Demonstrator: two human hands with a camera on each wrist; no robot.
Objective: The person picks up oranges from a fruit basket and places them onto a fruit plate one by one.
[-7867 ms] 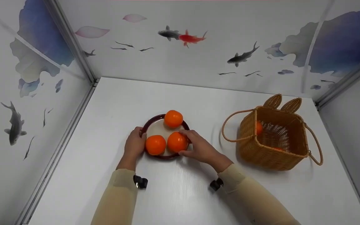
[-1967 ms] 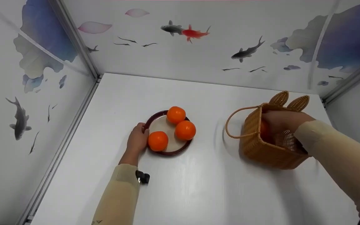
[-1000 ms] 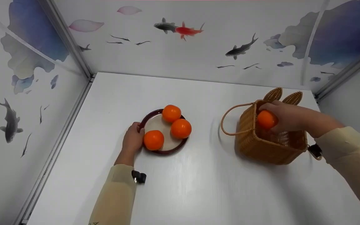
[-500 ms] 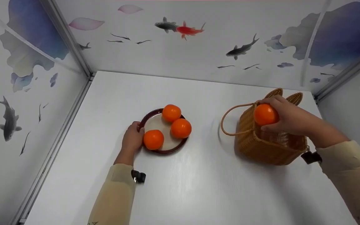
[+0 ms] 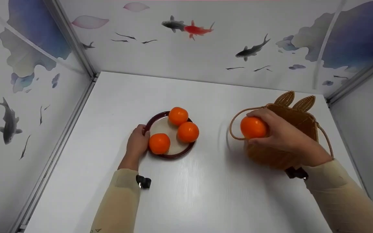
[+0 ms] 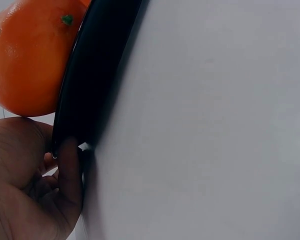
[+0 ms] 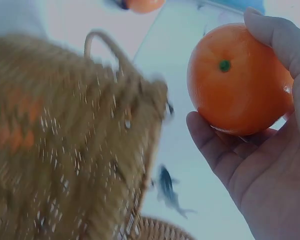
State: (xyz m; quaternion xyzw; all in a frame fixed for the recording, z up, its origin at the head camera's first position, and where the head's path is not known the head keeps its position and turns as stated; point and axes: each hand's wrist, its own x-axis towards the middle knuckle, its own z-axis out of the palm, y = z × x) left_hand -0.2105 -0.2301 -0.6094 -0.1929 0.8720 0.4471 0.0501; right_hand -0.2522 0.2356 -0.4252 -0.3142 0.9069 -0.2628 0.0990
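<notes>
The right hand (image 5: 283,136) curls its fingers around a smooth, round orange (image 5: 253,127), holding it above the left rim of the woven wicker basket (image 5: 298,118), which has two ear-shaped loops at its 12 o'clock edge. The left hand (image 5: 137,145) grips the glossy, dark rim of a round plate (image 5: 151,121) at its 9 o'clock side. Three more oranges (image 5: 188,132) lie on the plate at about 12, 3 and 7 o'clock, on a white table (image 5: 189,194).

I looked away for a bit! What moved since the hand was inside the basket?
The right hand gripped a round orange fruit, lifted it from the woven wicker basket and carried it left. The left hand still holds the dark-rimmed plate, three oranges unmoved.
</notes>
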